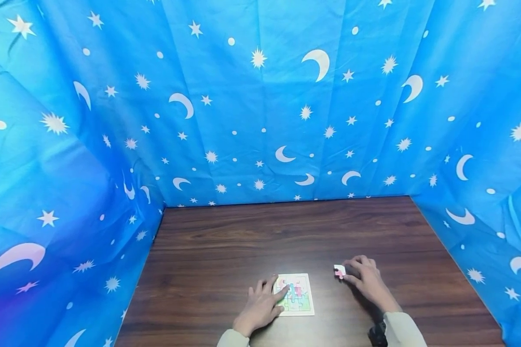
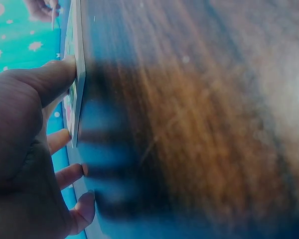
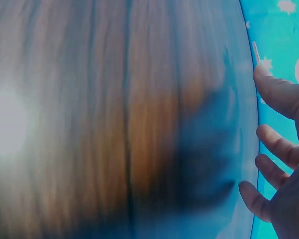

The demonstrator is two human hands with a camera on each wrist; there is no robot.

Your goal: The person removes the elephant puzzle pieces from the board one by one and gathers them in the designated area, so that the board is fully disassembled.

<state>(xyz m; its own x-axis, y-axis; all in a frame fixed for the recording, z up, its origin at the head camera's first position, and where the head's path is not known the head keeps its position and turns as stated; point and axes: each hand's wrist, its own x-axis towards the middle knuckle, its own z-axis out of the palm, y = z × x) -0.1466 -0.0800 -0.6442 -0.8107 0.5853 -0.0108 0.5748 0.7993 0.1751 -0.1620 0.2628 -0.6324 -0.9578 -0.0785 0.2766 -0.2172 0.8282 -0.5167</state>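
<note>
A small square jigsaw puzzle [image 1: 311, 304] in a pale frame lies on the table, printed in pink, blue and green. My left hand [image 1: 258, 304] rests across its left side with fingers spread. In the left wrist view the thumb [image 2: 60, 77] touches the puzzle board [image 2: 80, 74], seen edge-on. To the right, my right hand [image 1: 369, 282] pinches a white and pink puzzle piece [image 1: 339, 271] between thumb and fingertips, held up above the table. The piece [image 3: 256, 52] appears as a thin edge in the right wrist view, the other fingers apart from it.
The dark wood-grain table [image 1: 226, 241] extends behind and to both sides of the hands. A blue curtain [image 1: 243, 96] with white moons and stars borders it at the back, left and right. A black band [image 1: 377, 333] circles the right wrist.
</note>
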